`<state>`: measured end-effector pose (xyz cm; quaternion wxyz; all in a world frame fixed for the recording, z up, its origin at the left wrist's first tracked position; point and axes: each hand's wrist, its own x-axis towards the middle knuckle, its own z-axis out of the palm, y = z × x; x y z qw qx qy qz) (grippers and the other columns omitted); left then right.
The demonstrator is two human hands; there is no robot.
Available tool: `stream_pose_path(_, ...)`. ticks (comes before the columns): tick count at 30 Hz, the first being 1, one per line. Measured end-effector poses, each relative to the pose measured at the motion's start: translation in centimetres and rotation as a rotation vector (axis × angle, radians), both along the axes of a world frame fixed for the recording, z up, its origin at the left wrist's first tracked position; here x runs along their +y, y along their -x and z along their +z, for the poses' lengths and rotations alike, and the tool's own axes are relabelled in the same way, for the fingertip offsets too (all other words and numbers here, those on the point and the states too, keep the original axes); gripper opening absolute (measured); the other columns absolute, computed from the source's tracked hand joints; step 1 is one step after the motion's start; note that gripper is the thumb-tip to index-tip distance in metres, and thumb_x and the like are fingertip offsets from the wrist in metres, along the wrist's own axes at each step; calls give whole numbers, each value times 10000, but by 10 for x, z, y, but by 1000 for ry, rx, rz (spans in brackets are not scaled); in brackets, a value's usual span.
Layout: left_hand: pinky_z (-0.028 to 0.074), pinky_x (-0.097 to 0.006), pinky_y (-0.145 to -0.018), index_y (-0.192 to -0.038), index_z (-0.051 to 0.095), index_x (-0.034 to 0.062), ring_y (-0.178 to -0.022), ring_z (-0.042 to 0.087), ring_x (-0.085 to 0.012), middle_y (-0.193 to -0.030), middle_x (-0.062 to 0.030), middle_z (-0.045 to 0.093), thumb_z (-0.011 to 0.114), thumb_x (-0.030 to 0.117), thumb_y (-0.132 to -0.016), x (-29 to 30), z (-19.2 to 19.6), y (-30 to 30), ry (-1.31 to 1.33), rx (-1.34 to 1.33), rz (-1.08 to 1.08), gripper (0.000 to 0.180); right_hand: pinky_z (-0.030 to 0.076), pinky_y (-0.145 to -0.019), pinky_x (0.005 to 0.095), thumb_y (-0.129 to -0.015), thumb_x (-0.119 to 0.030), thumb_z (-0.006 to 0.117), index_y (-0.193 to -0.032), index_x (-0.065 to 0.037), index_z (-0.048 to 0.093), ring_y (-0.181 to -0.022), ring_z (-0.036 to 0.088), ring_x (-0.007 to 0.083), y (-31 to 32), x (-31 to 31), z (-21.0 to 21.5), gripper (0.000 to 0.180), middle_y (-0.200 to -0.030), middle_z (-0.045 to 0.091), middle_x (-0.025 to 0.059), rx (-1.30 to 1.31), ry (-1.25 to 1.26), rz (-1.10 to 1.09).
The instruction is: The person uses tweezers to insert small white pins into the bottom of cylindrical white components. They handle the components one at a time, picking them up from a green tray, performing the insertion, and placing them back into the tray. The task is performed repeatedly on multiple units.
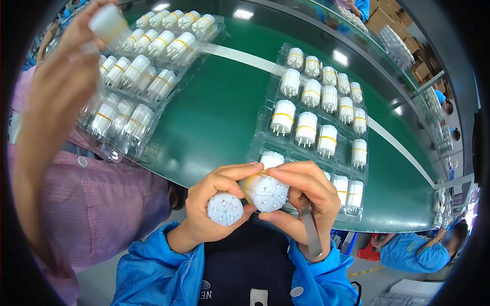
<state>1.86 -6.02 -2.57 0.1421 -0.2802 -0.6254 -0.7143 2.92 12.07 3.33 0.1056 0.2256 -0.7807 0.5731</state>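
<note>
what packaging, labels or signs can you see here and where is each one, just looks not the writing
Clear plastic blister tray: on the green table ahead of the hands, holding white cylinders with yellow bands.
Second clear tray: far left on the table, same white parts, partly behind a co-worker's arm.
Cardboard boxes: brown, stacked at the upper right beyond the table.
Small label: pale patch on the person's dark apron, bottom centre.

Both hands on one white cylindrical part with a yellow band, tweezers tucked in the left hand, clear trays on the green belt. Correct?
Not quite: the head view shows the metal tweezers tucked in the right hand, not the left hand. The rest holds: both hands on the white cylindrical part, clear trays on the green belt.
</note>
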Motion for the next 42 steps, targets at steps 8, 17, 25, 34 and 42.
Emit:
stream_pose_path(8,473,-462,-995,-908,493,45,-1196,576,-390,-1207,-258,625,741,-86,-706,10,0,-1,18,49,17,346,348,-477,192,-676,-52,847,-1182,-24,664,-600,448,33,-7,7,0,539,-1133,615,126,73,-24,1)
stream_pose_path(17,525,-419,-884,-869,519,60,-1078,633,-362,-1127,-198,677,780,-76,-641,12,10,-3,163,176,190,373,325,-467,196,-717,-32,792,-1240,-20,633,-563,397,40,-8,14,-3,547,-1172,605,119,10,21,55)
stream_pose_path(25,545,-384,-831,-870,541,61,-998,650,-336,-1106,-178,689,842,-12,-616,11,17,-6,290,265,302,400,312,-479,187,-681,48,705,-1266,-19,619,-538,364,28,-9,16,-4,595,-1202,604,128,-74,85,62)
stream_pose_path(34,524,-363,-794,-886,557,56,-950,633,-291,-1102,-171,691,879,16,-609,9,16,-7,271,101,128,427,300,-505,177,-676,71,668,-1249,20,619,-550,332,15,-9,20,-6,577,-1265,577,150,-160,238,154)
stream_pose_path(42,544,-364,-852,-934,503,50,-1053,657,-320,-1113,-221,666,870,-9,-628,13,16,-12,298,77,223,481,344,-644,244,-1020,-429,393,-1046,65,643,-654,433,87,0,19,-16,554,-1052,556,150,165,539,-224)
